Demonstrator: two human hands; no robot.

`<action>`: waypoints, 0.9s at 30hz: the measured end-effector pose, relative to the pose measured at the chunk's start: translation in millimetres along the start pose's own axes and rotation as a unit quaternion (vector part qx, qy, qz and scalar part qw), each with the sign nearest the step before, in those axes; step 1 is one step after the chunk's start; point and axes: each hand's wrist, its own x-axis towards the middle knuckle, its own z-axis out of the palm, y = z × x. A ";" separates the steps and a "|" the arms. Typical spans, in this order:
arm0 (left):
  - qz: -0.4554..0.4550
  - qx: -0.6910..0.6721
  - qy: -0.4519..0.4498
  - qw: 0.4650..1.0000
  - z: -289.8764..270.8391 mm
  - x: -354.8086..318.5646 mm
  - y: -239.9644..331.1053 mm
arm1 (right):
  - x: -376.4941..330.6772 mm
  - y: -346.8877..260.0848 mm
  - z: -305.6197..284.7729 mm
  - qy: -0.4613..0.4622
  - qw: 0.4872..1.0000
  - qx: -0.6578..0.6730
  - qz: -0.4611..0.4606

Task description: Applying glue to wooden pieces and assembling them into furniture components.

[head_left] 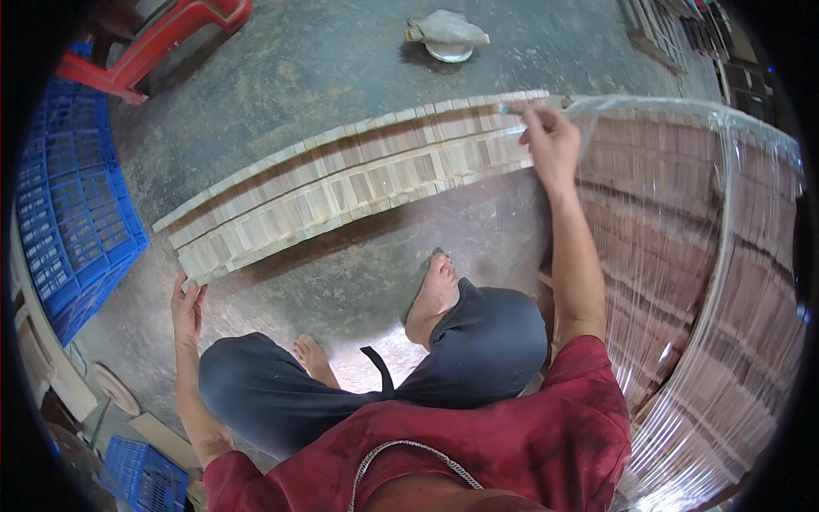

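Observation:
A long, slightly curved row of pale wooden blocks (pixel 358 183), set side by side in two stepped bands, stretches across in front of me. At its near left corner my left hand (pixel 188 309) has its fingers curled against the edge. My right hand (pixel 550 141) is at the far right end, its thumb and fingertips pinched together. A small, thin, greyish thing shows at those fingertips, too small to name. Just right of that hand stands a large stack of similar wooden blocks (pixel 648 230), wrapped in clear plastic film (pixel 721 256).
A blue plastic crate (pixel 81 196) is on the left, beneath a red plastic stool (pixel 162 47). Another blue crate (pixel 145 478) sits at lower left, near a round wooden disc (pixel 117 388). A pale, plastic-covered object (pixel 448 36) lies on the concrete floor (pixel 324 77) ahead.

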 end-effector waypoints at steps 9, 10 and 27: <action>0.004 -0.002 0.011 1.000 -2.2 -1.2 -4.8 | 154.3 67.4 81.2 -0.132 0.979 -0.148 -0.035; 0.005 0.002 0.008 1.000 0.4 -2.4 -2.9 | 162.6 77.2 87.0 -0.138 0.979 -0.146 -0.038; -0.002 0.006 0.029 1.000 9.0 -6.5 2.7 | 203.6 120.6 76.1 -0.186 0.938 0.167 0.240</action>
